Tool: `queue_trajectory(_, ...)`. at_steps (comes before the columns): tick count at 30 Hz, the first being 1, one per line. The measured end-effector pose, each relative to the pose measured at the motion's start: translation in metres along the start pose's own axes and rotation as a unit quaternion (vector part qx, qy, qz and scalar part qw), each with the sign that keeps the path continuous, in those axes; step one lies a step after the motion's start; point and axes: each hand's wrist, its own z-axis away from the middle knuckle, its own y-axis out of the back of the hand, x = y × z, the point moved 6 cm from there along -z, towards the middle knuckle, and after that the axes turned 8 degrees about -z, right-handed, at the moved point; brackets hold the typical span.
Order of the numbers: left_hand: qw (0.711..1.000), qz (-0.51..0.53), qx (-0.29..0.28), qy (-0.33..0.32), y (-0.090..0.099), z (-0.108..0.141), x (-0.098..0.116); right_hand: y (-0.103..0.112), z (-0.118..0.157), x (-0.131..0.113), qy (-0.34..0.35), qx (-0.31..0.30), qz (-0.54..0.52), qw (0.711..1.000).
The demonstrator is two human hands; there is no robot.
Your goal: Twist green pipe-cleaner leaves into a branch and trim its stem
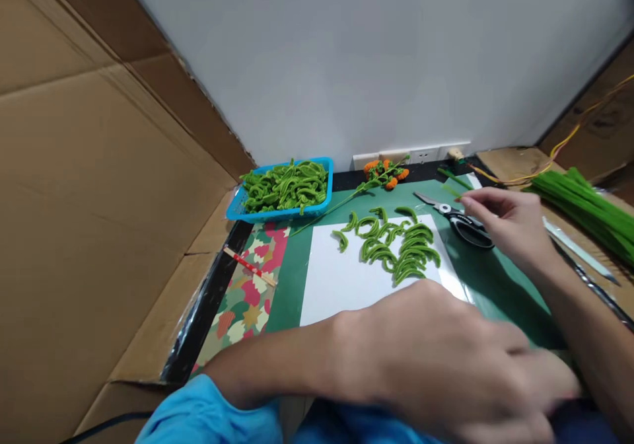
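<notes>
My right hand (512, 222) is raised over the right part of the green mat, finger and thumb pinched on a thin green stem (452, 191). Just below and left of it lie black-handled scissors (458, 222), blades pointing left. My left hand (446, 365) reaches across the near edge toward the right. It is smeared by motion, so its grip does not show. On a white sheet (327, 292) beyond it rest several short, curved green pipe cleaner pieces (413, 252). A blue basket (327, 186) at the back left holds a heap of green pipe cleaner pieces (284, 186).
Orange flowers on a green stem (379, 176) lie behind the sheet. At right are a bundle of long green pipe cleaners (589, 209), a white pen-like tool (579, 249) and yellow wires (562, 143). Red-wrapped chopsticks (250, 267) lie left. Cardboard (74, 199) walls the left side.
</notes>
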Motion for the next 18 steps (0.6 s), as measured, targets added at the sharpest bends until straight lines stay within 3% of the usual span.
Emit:
queue_trajectory(2,0.999,-0.022,-0.013,-0.048,-0.004,-0.015,-0.012,-0.008,0.000,-0.004,0.017,-0.053,-0.019,0.998)
queue_trajectory(6,0.982,0.000,0.116,0.152,0.004,-0.017,-0.079,-0.029,0.006,-0.026,0.049,-0.162,-0.045,0.985)
queue_trajectory(9,0.968,0.028,0.116,0.221,-0.005,0.000,-0.113,-0.045,0.015,-0.044,0.080,-0.204,-0.066,0.973)
queue_trajectory(13,0.974,0.068,0.105,0.190,-0.024,0.023,-0.123,-0.064,0.028,-0.057,0.141,-0.219,-0.095,0.961)
queue_trajectory(18,0.959,0.133,0.162,0.191,-0.037,0.040,-0.127,-0.081,0.036,-0.050,0.084,-0.243,-0.180,0.950)
